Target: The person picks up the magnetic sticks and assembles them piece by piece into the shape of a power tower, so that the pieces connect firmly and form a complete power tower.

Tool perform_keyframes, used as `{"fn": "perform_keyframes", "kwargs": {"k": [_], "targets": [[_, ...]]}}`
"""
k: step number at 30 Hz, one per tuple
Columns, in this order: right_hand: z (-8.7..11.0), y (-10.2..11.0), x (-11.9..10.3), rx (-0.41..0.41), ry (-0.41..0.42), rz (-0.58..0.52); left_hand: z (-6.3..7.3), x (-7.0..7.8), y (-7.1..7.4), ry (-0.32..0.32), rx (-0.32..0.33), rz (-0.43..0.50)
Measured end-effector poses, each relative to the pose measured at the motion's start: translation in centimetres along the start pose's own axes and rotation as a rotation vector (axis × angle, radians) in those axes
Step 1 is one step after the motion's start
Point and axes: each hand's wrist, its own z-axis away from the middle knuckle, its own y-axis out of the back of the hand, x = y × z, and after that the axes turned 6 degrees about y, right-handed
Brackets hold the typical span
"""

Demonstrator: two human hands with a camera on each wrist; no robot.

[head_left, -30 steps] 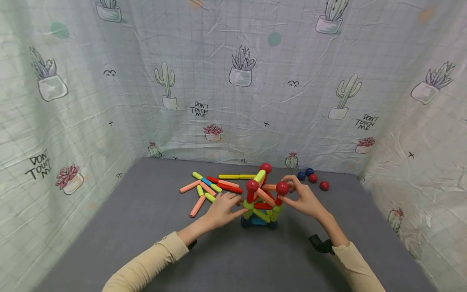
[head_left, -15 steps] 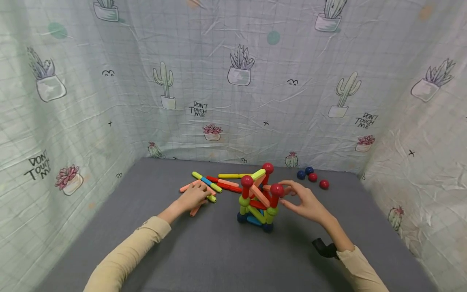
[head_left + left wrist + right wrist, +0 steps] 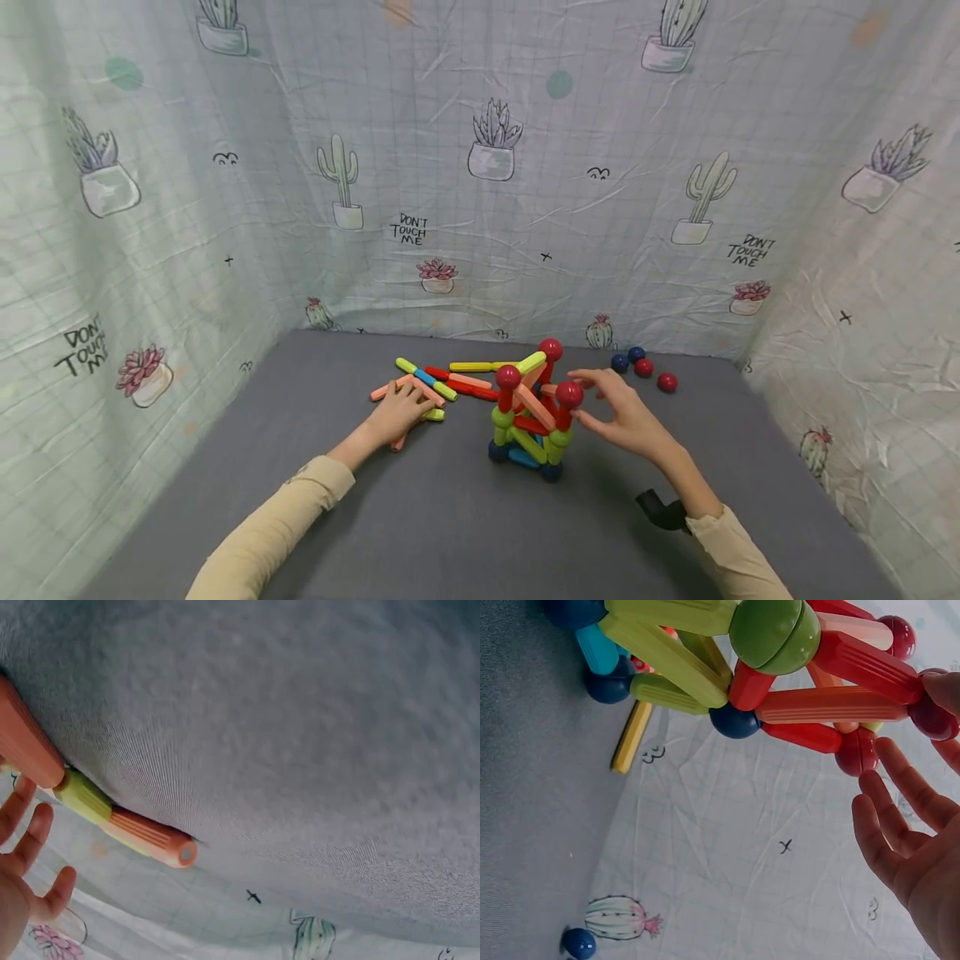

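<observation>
A built structure of magnetic rods and balls [image 3: 531, 450] stands upright on the grey table, blue balls at its base and red balls on top. My right hand [image 3: 628, 421] is at its right side, thumb and index finger pinching the top right red ball [image 3: 934, 720]; the other fingers are spread beside the frame. My left hand [image 3: 396, 414] is over the loose rods to the left, fingers relaxed among them. Near its fingers [image 3: 34, 836] in the left wrist view lie orange rods [image 3: 26, 742] and a yellow-green rod [image 3: 84, 796]. Its thumb side is hidden there.
More loose rods lie behind the left hand, including a red rod [image 3: 472, 390] and a yellow rod [image 3: 480, 367]. Blue balls [image 3: 619, 363] and red balls [image 3: 667, 382] sit at the back right. A patterned curtain [image 3: 450, 200] encloses the table's back and sides.
My left hand has left the structure and moved left to the loose rods. The structure has shifted slightly left and turned a little. The right hand stays at its upper right.
</observation>
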Motion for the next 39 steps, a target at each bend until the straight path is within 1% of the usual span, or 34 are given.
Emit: {"fn": "perform_keyframes", "kwargs": {"k": [2,3,6,9,11,13,17,18,20,22,24,26,28,30,33,39], "targets": [[0.0,0.0,0.0,-0.015,-0.003,-0.001,0.1,-0.1,0.1,0.017,0.002,0.035],[-0.1,0.0,0.0,-0.020,-0.005,-0.002,0.0,-0.2,0.2,0.022,0.020,0.054],[-0.2,0.0,0.0,-0.025,-0.008,-0.006,-0.2,-0.2,0.9,0.034,0.103,0.111],[-0.3,0.1,-0.1,-0.018,0.001,-0.011,-0.7,0.0,2.3,0.035,0.203,0.160],[-0.3,0.1,-0.2,-0.009,0.011,-0.009,-1.0,0.6,3.6,0.032,0.270,0.194],[-0.4,0.2,-0.5,0.007,0.018,-0.012,-1.6,1.4,5.3,0.025,0.350,0.232],[-0.5,0.5,-0.8,0.036,0.010,-0.014,-3.0,3.7,9.3,0.005,0.518,0.332],[-0.5,0.5,-0.8,0.040,0.009,-0.014,-3.3,4.3,10.4,-0.005,0.550,0.353],[-0.6,0.5,-0.7,0.042,0.009,-0.012,-4.0,5.7,12.2,-0.037,0.584,0.388],[-0.6,0.5,-0.6,0.045,0.013,-0.010,-4.6,7.0,13.6,-0.080,0.583,0.399],[-0.7,0.5,-0.5,0.047,0.017,-0.011,-5.3,8.1,14.4,-0.125,0.559,0.379],[-0.7,0.6,-0.4,0.051,0.014,-0.009,-6.2,9.0,14.6,-0.161,0.527,0.351],[-0.7,0.7,-0.4,0.052,0.011,-0.009,-7.0,9.8,14.6,-0.181,0.489,0.309],[-0.6,0.7,-0.4,0.050,0.006,-0.011,-7.6,10.3,14.3,-0.187,0.456,0.271],[-0.6,0.8,-0.4,0.048,0.000,-0.019,-8.3,10.9,14.0,-0.181,0.411,0.238],[-0.5,0.8,-0.4,0.053,-0.005,-0.035,-8.9,11.5,14.0,-0.144,0.370,0.222]]}}
